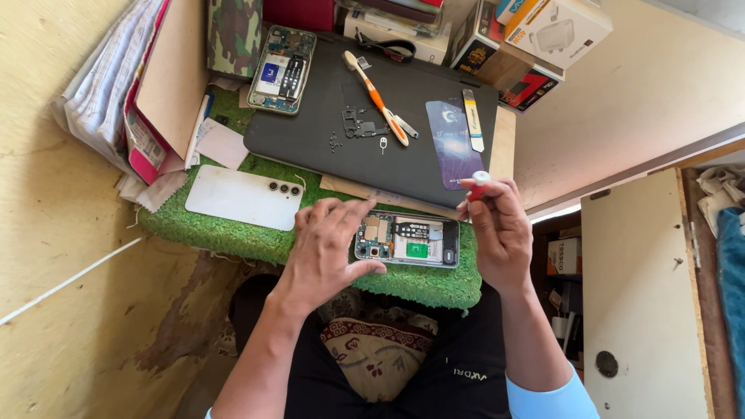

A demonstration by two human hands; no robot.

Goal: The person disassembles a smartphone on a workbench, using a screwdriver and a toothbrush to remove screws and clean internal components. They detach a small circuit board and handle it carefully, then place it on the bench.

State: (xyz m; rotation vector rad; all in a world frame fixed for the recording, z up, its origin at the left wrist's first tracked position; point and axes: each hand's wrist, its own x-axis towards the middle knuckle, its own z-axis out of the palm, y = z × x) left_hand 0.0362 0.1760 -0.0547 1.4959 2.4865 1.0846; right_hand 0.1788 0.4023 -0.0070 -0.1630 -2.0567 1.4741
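An opened phone (410, 240) lies on the near edge of a green grass-like mat (256, 240), its circuit boards showing. My left hand (326, 248) grips the phone's left end, fingers over the top edge and thumb under the bottom edge. Just right of the phone, my right hand (497, 229) is raised and holds a small red tool with a white cap (479, 183) between thumb and fingers.
The white phone back cover (240, 198) lies on the mat at left. Behind is a dark work mat (326, 147) with an orange-handled tool (376, 97), small metal parts (358, 124), a second opened phone (282, 70) and a dark blue card (452, 143). Boxes stand at the back.
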